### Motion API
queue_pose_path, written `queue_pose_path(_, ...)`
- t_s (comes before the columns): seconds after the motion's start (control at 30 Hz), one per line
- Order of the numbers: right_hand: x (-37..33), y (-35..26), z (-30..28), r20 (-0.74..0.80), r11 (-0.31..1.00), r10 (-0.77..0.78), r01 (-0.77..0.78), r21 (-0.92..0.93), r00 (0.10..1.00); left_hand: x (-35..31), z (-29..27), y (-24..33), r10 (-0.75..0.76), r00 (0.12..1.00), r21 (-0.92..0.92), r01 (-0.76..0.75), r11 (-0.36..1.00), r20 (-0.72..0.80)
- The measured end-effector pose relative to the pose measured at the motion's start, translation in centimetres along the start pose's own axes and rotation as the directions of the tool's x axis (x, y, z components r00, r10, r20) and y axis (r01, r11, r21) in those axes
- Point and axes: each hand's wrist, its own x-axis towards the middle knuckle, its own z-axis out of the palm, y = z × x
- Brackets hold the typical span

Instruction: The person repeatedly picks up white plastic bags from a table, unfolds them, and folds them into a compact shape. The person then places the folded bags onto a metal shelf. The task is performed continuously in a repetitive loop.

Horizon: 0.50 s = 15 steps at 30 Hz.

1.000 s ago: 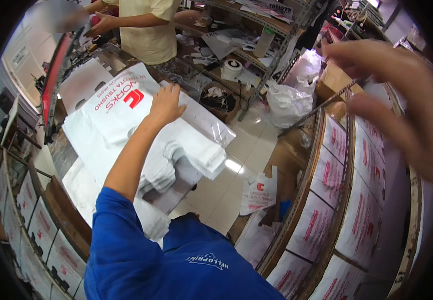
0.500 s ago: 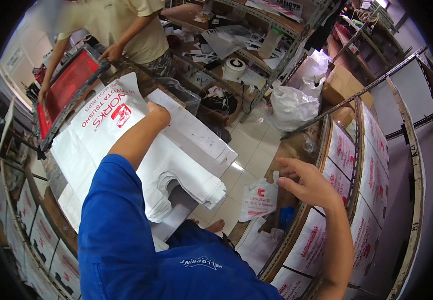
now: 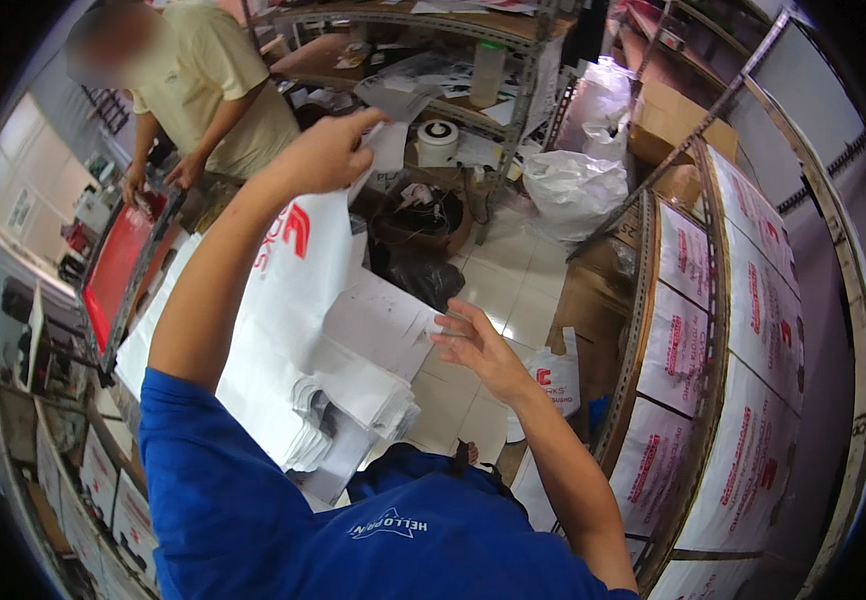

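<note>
My left hand [image 3: 325,158] is raised, its fingers closed on the edge of a white plastic bag [image 3: 298,285] with red print. The bag hangs from that hand over a stack of white bags [image 3: 353,378] on the work table; my forearm hides part of it. To the right of the stack, my right hand [image 3: 478,350] hovers with fingers apart and nothing in them. A co-worker [image 3: 198,75] in a pale yellow shirt stands at the table's far left, both hands at a red screen-printing frame [image 3: 118,285].
Racks of printed white bags [image 3: 678,345] stand close on my right, and more racked bags [image 3: 98,460] on my lower left. Behind the table are a cluttered metal shelf [image 3: 423,30], a white tub [image 3: 438,145], a white sack [image 3: 573,195] and a cardboard box [image 3: 678,125].
My left hand has lifted the printed bag's edge up off the stack. My right hand has moved left toward the table. The co-worker's screen frame has gone from raised to lower.
</note>
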Motion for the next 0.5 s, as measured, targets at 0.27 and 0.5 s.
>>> queue_pose_path(0.27, -5.0, 0.4, -2.1, -0.224, 0.901, 0.144, -0.034, 0.434, 0.964, 7.9, -2.3, 13.5, 0.185, 0.935, -0.176, -0.246, 0.953, -0.303)
queue_pose_path(0.5, -7.4, -1.2, -0.6, -0.217, 0.676, 0.072, 0.112, 0.728, 0.973, 12.9, 0.6, 23.6, 0.225, 0.824, -0.041, -0.287, 0.957, -0.52)
